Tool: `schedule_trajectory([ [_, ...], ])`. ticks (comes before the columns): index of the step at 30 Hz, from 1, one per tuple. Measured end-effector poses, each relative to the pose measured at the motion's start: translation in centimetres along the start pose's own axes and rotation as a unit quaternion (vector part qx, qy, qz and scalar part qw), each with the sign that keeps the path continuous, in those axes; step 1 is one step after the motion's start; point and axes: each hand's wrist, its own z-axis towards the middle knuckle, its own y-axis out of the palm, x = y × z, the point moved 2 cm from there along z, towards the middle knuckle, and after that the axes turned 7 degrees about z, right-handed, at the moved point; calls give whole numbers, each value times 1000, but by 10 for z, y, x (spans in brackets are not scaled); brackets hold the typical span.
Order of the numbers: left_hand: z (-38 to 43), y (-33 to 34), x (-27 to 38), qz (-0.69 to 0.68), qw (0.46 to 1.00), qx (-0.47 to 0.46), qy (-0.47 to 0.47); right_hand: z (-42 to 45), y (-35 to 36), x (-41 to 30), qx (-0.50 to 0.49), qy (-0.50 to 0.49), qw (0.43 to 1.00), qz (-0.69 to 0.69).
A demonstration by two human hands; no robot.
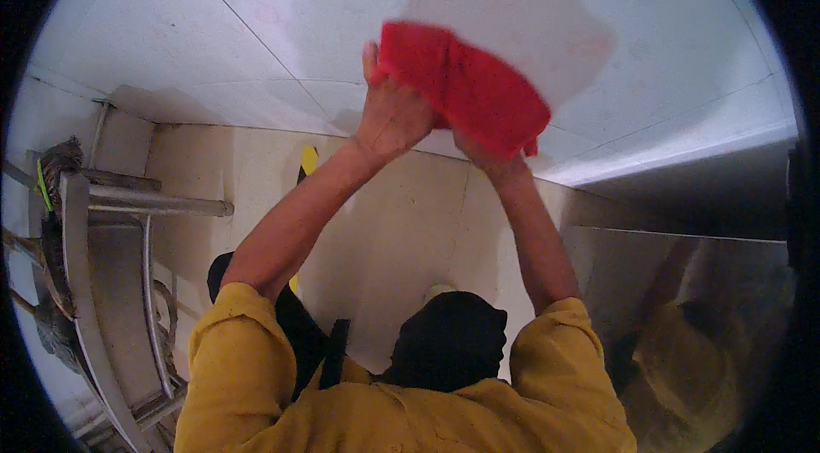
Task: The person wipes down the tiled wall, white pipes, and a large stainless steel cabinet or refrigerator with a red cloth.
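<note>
A red cloth (pixel 467 85), folded and slightly blurred, is stretched between my two hands before a pale tiled wall (pixel 282 17). At its left end my left hand (pixel 394 110) grips the cloth, fingers partly covered by it and one fingertip showing past the edge. My right hand (pixel 490 149) holds the lower right part; most of that hand is hidden behind the fabric. Whether the cloth touches the wall, I cannot tell. Its shadow and that of my hands fall on the wall above.
On the left stands a metal rack (pixel 77 241) with a bristly mop or brush head (pixel 64 158) beside it. Yellow-and-black tape (pixel 309 161) runs along the beige floor (pixel 397 216). To the right, a shiny metal panel (pixel 615 273) mirrors my yellow sleeve and body.
</note>
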Motion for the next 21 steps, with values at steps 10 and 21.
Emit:
schedule_trajectory([
  [10, 63, -43, -5, -33, 994, 101, 9, 63, -25, -2, -28, 75, 985, 150],
  [21, 33, -12, 0, 76, 993, -72, 50, 43, -57, -19, -28, -83, 988, -131],
])
